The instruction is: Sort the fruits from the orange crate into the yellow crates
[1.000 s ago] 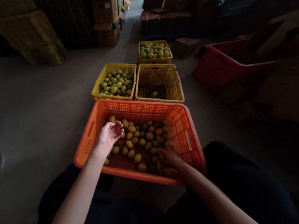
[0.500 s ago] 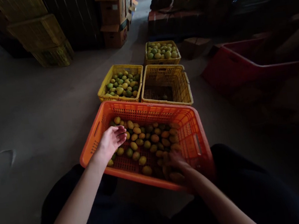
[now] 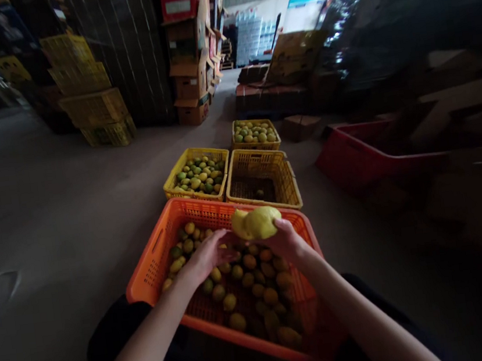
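Observation:
An orange plastic crate (image 3: 154, 261) sits on the floor between my knees, with several yellow and green mangoes (image 3: 252, 273) lying in it. My right hand (image 3: 286, 242) is raised above the crate's far side and grips two yellow mangoes (image 3: 257, 223). My left hand (image 3: 206, 258) hovers over the fruit in the crate, fingers stretched toward the right hand, holding nothing.
Three yellow crates stand beyond the orange one: the left crate (image 3: 171, 183) and far crate (image 3: 254, 123) hold greenish mangoes, the middle crate (image 3: 287, 180) holds very few. A red crate (image 3: 344, 162) lies at right. Stacked yellow crates (image 3: 92, 111) and cardboard boxes (image 3: 190, 87) line the back.
My right hand lifted out of the crate's near corner with two mangoes. My left hand moved right toward it. The camera view tilted upward.

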Available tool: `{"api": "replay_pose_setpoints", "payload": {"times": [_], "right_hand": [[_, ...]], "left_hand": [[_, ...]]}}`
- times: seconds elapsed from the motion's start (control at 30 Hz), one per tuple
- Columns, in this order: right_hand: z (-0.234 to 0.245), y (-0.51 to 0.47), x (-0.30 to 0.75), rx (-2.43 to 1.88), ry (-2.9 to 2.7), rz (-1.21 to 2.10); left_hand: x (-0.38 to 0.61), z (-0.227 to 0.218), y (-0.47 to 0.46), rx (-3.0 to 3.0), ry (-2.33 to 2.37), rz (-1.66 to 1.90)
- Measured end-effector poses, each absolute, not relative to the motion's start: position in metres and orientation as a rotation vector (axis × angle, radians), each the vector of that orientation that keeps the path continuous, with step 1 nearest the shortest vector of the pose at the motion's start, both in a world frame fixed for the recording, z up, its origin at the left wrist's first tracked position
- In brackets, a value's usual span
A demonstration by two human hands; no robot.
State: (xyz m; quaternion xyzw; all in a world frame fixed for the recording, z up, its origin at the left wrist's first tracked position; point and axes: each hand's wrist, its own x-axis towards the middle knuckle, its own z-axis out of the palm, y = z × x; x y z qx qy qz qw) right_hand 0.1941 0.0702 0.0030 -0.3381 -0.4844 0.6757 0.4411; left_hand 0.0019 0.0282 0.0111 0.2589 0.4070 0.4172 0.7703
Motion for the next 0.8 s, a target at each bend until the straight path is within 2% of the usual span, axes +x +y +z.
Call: {"api": "replay_pose_setpoints", "payload": {"times": [0.13,0.4,0.57,0.8], "right_hand": [[0.006,0.038,0.200,-0.626,-1.171,1.738],[0.007,0.029,0.208,-0.606,-1.163,1.831],[0.019,0.029,0.213,-0.627,-1.134,1.865],[0.006,0.038,0.214,-1.008,-1.016,1.727]], "left_hand": [[0.021,0.011,0.021,0.533,0.695,0.741],[0.036,-0.008,0.021,0.595,0.768,0.846],[0.026,0.000,0.024,0.575,0.796,0.884],[0.012,0.013,0.027,0.405,0.662,1.269]]}}
